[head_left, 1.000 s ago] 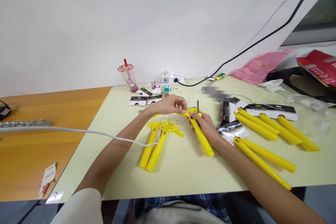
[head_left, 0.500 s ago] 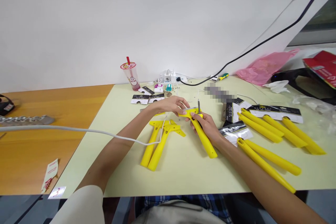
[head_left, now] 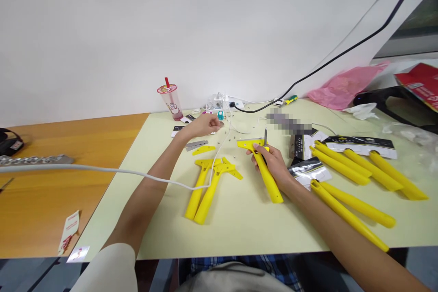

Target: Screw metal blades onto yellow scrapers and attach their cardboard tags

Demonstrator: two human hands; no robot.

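My right hand (head_left: 273, 159) grips a yellow scraper (head_left: 266, 174), its wide head up with a thin metal blade along the top edge. A screwdriver (head_left: 265, 136) is held in the same hand, shaft upright. My left hand (head_left: 207, 124) reaches to the back of the table, fingers curled together beside a small pile of metal bits (head_left: 221, 124); whatever they pinch is hidden. Between my arms lie two yellow scraper handles (head_left: 207, 191). Behind them rest a loose yellow head plate (head_left: 204, 150) and grey blades (head_left: 196, 144).
Several yellow tubes (head_left: 354, 203) and black-and-white packaging cards (head_left: 366, 143) lie on the right. A drink cup (head_left: 173, 105) and a power strip (head_left: 219, 101) stand by the wall. A white cable (head_left: 153, 178) hangs across my left arm. A pink bag (head_left: 345, 86) sits at back right.
My left hand has let go of the scraper's head and moved back and left to the small metal bits. The right hand still holds scraper and screwdriver, nearly in place.
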